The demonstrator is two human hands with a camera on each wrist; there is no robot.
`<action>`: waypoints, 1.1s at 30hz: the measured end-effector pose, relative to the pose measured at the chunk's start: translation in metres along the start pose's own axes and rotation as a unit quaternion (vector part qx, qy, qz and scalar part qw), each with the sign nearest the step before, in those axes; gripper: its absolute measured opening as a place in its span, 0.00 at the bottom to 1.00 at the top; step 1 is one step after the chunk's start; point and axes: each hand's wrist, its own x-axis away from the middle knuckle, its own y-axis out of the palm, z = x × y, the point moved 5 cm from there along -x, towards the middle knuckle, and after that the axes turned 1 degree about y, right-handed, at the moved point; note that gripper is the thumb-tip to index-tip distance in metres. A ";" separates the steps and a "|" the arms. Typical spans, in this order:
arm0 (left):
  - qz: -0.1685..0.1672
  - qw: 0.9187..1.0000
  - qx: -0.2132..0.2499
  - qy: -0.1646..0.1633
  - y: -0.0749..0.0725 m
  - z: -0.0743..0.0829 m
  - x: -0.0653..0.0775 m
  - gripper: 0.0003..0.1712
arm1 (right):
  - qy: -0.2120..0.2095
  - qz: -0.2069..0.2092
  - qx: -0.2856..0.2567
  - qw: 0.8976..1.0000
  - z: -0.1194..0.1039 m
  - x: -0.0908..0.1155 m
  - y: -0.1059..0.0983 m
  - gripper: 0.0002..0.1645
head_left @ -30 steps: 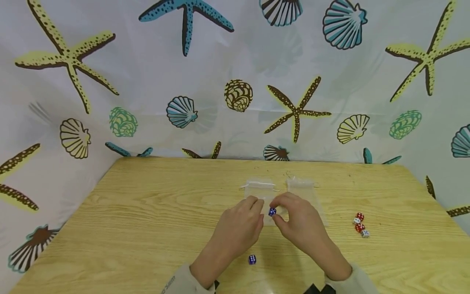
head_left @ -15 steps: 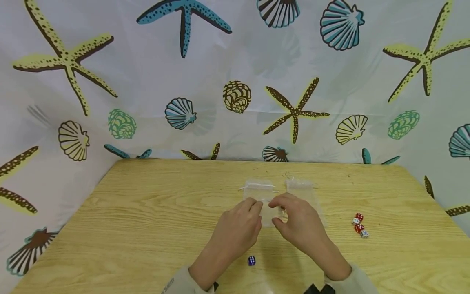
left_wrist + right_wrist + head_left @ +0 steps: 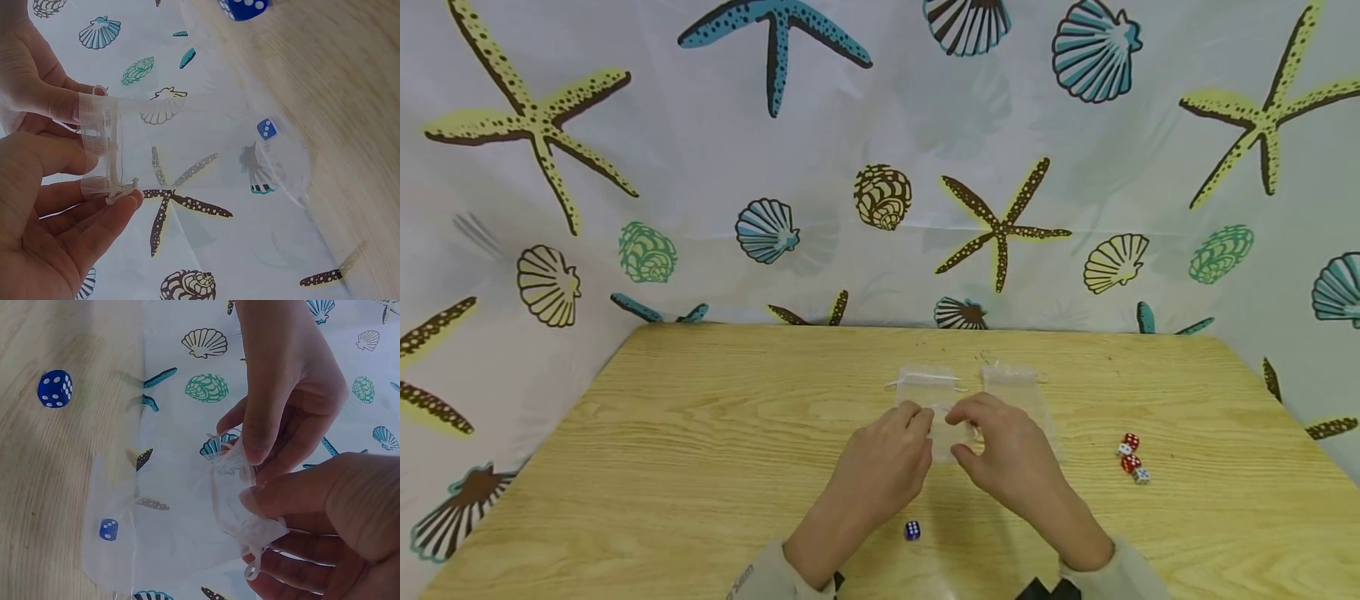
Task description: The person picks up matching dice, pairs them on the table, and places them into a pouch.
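Between my two hands hangs a small sheer white drawstring bag (image 3: 115,147), its mouth spread apart. My left hand (image 3: 889,452) pinches one side of the rim between thumb and fingers. The opposite side is pinched by my right hand (image 3: 1021,454), seen close in the right wrist view with a cord loop by its fingers. A blue die (image 3: 109,529) with white pips shows through the mesh near the bag's bottom. On the table below lies a second blue die (image 3: 912,530), nearer me than the hands.
Two more sheer bags, a left one (image 3: 927,377) and a right one (image 3: 1017,387), lie flat behind my hands. Red and white dice (image 3: 1130,463) sit clustered on the wooden table (image 3: 700,433) at right. A shell-patterned cloth (image 3: 820,167) hangs behind.
A second ago my right thumb and finger held a blue die over the bag. It has left those fingers, and a blue die now shows inside the bag. Both hands stay nearly in place.
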 end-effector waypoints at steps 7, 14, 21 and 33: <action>0.003 1.000 -0.002 -0.001 -0.001 0.000 0.000 0.14 | -0.015 0.022 0.006 1.000 -0.005 0.002 -0.008 0.15; -0.008 1.000 0.010 -0.003 0.001 -0.001 0.000 0.15 | -0.027 0.032 -0.011 0.999 -0.015 0.012 -0.020 0.15; -0.003 1.000 0.017 -0.008 0.002 -0.004 0.000 0.14 | -0.037 -0.047 -0.066 0.996 -0.017 0.025 -0.007 0.12; -0.026 0.999 0.022 -0.016 0.000 -0.005 0.000 0.14 | -0.029 -0.185 -0.117 0.975 -0.014 0.038 0.030 0.11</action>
